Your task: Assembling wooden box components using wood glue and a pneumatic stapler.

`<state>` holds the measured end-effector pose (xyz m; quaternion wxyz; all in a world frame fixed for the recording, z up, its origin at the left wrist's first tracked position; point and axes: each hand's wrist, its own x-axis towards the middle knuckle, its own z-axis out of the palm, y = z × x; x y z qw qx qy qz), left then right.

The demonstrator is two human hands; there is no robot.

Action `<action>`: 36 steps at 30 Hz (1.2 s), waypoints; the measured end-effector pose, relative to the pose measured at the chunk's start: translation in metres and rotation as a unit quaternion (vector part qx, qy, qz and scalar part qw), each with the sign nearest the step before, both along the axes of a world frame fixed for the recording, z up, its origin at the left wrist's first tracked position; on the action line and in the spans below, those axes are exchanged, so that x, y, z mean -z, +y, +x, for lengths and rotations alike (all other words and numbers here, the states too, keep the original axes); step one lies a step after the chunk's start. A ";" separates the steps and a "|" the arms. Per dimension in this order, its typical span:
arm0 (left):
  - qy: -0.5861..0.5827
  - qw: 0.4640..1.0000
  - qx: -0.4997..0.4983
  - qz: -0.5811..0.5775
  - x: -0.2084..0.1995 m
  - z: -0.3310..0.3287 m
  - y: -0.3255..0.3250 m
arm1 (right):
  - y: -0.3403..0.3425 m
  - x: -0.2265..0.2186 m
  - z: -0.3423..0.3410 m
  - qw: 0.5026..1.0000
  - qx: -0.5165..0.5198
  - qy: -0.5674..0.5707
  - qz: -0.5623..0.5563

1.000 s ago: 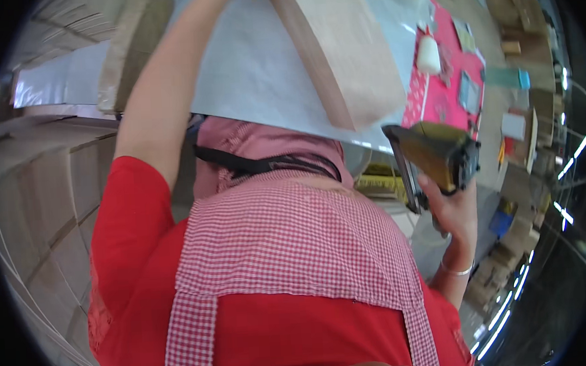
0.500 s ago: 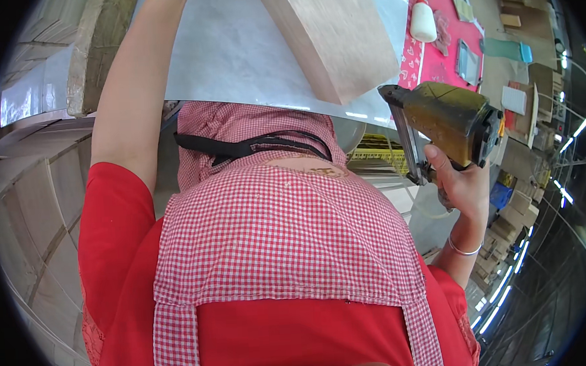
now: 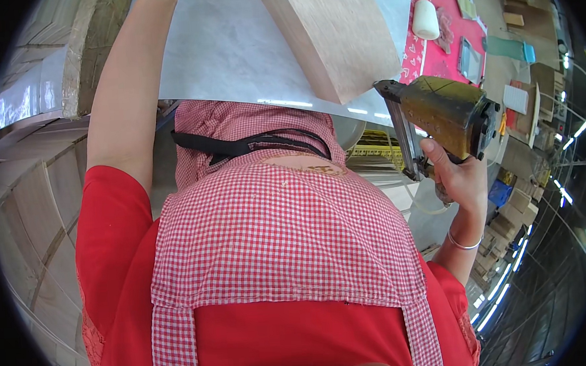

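In my right hand (image 3: 461, 174) is an air nail gun (image 3: 445, 115) with a worn yellow-brown body and a dark slanted magazine. My fingers are wrapped round its handle, with the thumb against the side. Its nose is at the near right end of a pale wooden piece (image 3: 348, 41); whether they touch I cannot tell. The wooden piece, which shows a wide face and a narrower side, lies on a shiny light grey tabletop (image 3: 227, 60). My left forearm reaches up past the top edge of the picture, so my left hand is out of sight.
Right of the wooden piece, a white glue bottle (image 3: 425, 20) with a red tip stands on a pink sheet (image 3: 445, 59). Stacked boards (image 3: 38, 190) rise at the left. Below the table's right edge is a yellow crate (image 3: 374, 145). A thin hose (image 3: 418, 203) hangs below the nail gun.
The nail gun has shifted slightly left and up, its nose closer to the wooden piece's end. The wooden piece has hardly moved.
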<state>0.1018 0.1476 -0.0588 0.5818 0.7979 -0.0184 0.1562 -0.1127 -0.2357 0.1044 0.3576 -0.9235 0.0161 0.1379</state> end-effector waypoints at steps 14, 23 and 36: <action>0.072 0.995 0.001 -0.064 0.003 0.000 0.003 | -0.009 0.008 -0.015 0.999 0.027 0.004 0.044; -0.018 0.963 -0.225 0.145 0.004 -0.151 -0.003 | -0.017 0.007 0.015 0.996 0.089 -0.026 -0.007; -0.060 0.858 0.140 0.490 -0.079 -0.154 -0.049 | -0.036 -0.007 0.004 0.991 0.131 0.022 -0.011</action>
